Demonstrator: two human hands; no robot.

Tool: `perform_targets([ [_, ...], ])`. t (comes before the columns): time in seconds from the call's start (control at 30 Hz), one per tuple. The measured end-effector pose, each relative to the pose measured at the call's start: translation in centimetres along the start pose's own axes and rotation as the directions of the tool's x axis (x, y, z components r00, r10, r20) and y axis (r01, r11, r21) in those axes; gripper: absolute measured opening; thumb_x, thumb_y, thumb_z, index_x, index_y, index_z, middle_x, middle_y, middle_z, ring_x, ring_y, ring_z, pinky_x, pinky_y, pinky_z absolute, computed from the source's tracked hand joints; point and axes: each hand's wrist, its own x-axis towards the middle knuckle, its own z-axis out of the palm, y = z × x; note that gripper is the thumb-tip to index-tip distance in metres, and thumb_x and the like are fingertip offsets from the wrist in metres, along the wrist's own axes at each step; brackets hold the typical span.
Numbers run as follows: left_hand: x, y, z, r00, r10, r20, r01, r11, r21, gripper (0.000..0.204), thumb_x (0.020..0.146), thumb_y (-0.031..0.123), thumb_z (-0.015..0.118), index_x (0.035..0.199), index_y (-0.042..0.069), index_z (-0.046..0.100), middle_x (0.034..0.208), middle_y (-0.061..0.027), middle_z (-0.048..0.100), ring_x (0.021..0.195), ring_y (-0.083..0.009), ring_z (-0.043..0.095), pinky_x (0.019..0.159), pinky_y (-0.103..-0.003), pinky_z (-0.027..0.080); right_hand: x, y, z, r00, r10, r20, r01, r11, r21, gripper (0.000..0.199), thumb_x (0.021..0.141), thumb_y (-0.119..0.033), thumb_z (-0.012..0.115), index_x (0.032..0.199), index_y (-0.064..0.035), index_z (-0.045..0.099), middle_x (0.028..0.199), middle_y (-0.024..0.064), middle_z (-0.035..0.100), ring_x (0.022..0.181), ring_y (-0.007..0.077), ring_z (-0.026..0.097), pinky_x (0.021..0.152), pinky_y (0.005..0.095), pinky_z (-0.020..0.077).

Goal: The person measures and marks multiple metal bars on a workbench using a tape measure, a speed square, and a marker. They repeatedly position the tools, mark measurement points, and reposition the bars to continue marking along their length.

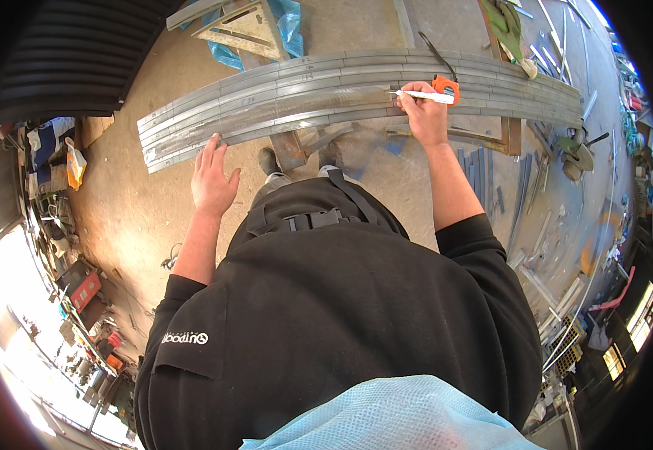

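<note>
Long grey metal bars [304, 81] lie side by side across the far part of the view, with short cross marks along them. My right hand [425, 120] pinches a slim white marker pen [435, 97], its tip pointing left over the bars. An orange tape measure [447, 85] with a black strap rests on the bars right beside that hand. Farther left, my left hand [213, 182] has its fingers stretched out. Those fingertips touch the near edge of the bars, and nothing is held there.
A rusty steel support [289, 149] stands under the bars near my shoes. Beyond them sits a triangular frame [242, 31] by blue sheeting [289, 28]. Green gloves [503, 28] lie at the far right end. Blue-grey bars [476, 174] and scattered offcuts cover the floor at right.
</note>
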Motion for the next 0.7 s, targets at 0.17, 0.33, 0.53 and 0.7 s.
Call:
perform_targets([
  [0.17, 0.07, -0.02, 0.03, 1.0, -0.002, 0.004, 0.002, 1.0, 0.002, 0.069, 0.091, 0.019, 0.087, 0.153, 0.007, 0.059, 0.176, -0.0086, 0.044, 0.157, -0.0382, 0.046, 0.126, -0.05, 0.047, 0.1, 0.08, 0.06, 1.0, -0.003, 0.005, 0.003, 1.0, -0.017, 0.01, 0.102, -0.004, 0.076, 0.109, 0.0015, 0.073, 0.092, 0.0028, 0.077, 0.082, 0.0074, 0.071, 0.074, 0.0255, 0.0564],
  [0.33, 0.07, -0.05, 0.12, 1.0, -0.016, 0.017, 0.016, 1.0, 0.011, 0.069, 0.092, 0.02, 0.086, 0.154, 0.007, 0.059, 0.177, -0.0086, 0.043, 0.158, -0.0383, 0.045, 0.127, -0.05, 0.046, 0.18, 0.25, 0.14, 0.999, -0.029, 0.021, 0.029, 0.999, -0.036, 0.008, 0.102, -0.003, 0.076, 0.109, 0.001, 0.073, 0.091, 0.0025, 0.077, 0.082, 0.0075, 0.071, 0.073, 0.0255, 0.0564],
  [0.53, 0.0, 0.07, 0.06, 0.999, -0.029, 0.028, 0.028, 0.999, 0.032, 0.069, 0.093, 0.021, 0.086, 0.155, 0.008, 0.058, 0.178, -0.008, 0.042, 0.159, -0.0384, 0.044, 0.129, -0.051, 0.044, 0.12, -0.07, 0.2, 0.999, -0.046, 0.004, 0.046, 0.997, -0.063, 0.006, 0.102, -0.003, 0.075, 0.107, 0.0001, 0.073, 0.09, 0.0021, 0.077, 0.081, 0.0077, 0.071, 0.073, 0.0258, 0.0568],
  [0.7, 0.01, 0.15, 0.02, 0.999, -0.032, 0.028, 0.031, 0.999, 0.02, 0.068, 0.093, 0.022, 0.086, 0.154, 0.009, 0.058, 0.179, -0.0075, 0.042, 0.159, -0.0379, 0.044, 0.129, -0.05, 0.044, 0.11, 0.15, 0.19, 0.999, -0.048, -0.001, 0.047, 0.998, -0.051, 0.006, 0.101, -0.003, 0.074, 0.106, -0.0001, 0.073, 0.089, 0.0021, 0.077, 0.082, 0.008, 0.071, 0.072, 0.0267, 0.0562],
])
